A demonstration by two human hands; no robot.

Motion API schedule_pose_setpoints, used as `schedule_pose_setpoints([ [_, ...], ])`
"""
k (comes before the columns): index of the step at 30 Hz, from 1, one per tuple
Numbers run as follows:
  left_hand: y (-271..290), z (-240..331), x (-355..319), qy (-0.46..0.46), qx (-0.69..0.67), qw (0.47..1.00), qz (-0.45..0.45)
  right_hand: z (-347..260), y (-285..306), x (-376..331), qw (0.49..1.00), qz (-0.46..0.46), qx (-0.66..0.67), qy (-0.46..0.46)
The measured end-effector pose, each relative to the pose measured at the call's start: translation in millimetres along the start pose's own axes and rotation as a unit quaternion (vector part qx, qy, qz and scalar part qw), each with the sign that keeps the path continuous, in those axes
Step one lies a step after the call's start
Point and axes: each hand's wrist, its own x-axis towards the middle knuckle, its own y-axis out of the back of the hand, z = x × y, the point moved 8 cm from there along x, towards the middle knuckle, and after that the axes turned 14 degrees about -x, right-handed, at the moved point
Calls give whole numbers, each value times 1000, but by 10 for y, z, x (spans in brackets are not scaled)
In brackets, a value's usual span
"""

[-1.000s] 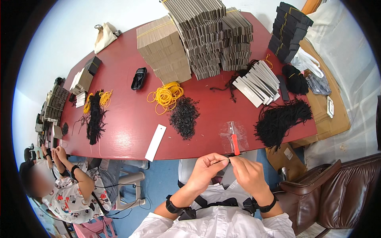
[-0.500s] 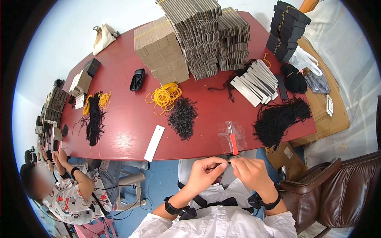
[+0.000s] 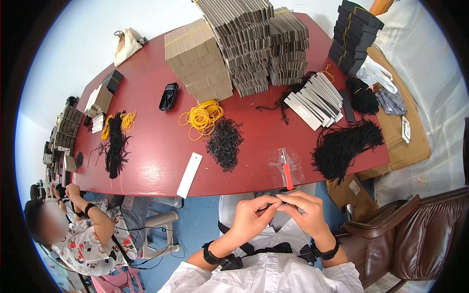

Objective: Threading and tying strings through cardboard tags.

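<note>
My left hand (image 3: 252,215) and my right hand (image 3: 307,211) meet fingertip to fingertip just off the table's front edge, above my lap. Both are closed in a pinch. A thin black piece (image 3: 264,208), like a cord or strip, shows between the left thumb and fingers; its far end disappears at the right fingertips. Beyond the hands, a seam ripper-like tool with a red-orange handle (image 3: 287,177) lies on clear plastic film (image 3: 296,165). A white tag strip with a hole (image 3: 189,176) rests left of them at the table edge.
On the red table (image 3: 254,141) lie small black plastic pieces (image 3: 224,145), yellow cords (image 3: 202,117), black cords (image 3: 348,148) and white tags (image 3: 315,103). Tall cardboard stacks (image 3: 239,49) stand behind. A brown leather chair (image 3: 422,239) is at right; another person (image 3: 93,229) sits at left.
My right hand's fingers have shifted and straightened, forming a peak with the left fingertips. The black piece stays between the hands. The person at left has brought their hands together.
</note>
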Motion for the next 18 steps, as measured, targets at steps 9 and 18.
schedule_pose_setpoints([
  [9,36,0,25,74,-80,994,-12,-31,96,4,996,-47,-73,37],
  [18,11,-26,-6,118,-196,967,-112,-163,127,-14,985,-62,-90,136],
])
